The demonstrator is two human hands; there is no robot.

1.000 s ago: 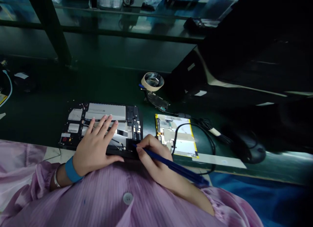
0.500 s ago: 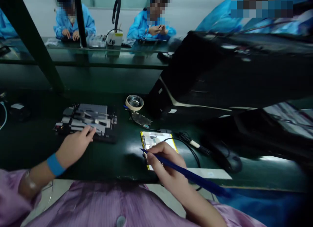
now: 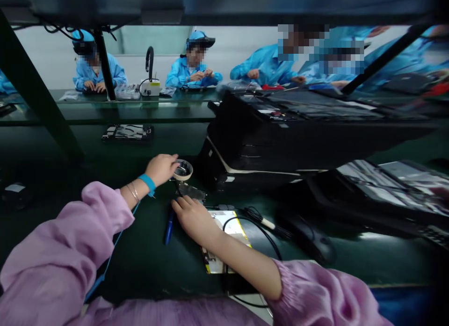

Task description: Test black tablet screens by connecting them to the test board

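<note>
My left hand reaches forward, its fingertips against the rim of a roll of masking tape; I cannot tell whether it grips the roll. My right hand holds nothing and lies just below a small circuit board, above a tablet panel with yellow edges. A blue pry tool lies on the bench between my hand and sleeve. An opened black tablet sits farther back, apart from both hands.
A black cable curves around the panel. A black mouse and large dark equipment occupy the right. A dark metal post stands at left. Beyond a glass shelf, several co-workers in blue smocks work.
My right hand has let go of the blue tool, which now lies on the bench. My left hand has moved from the tablet to the tape. The tablet lies farther back.
</note>
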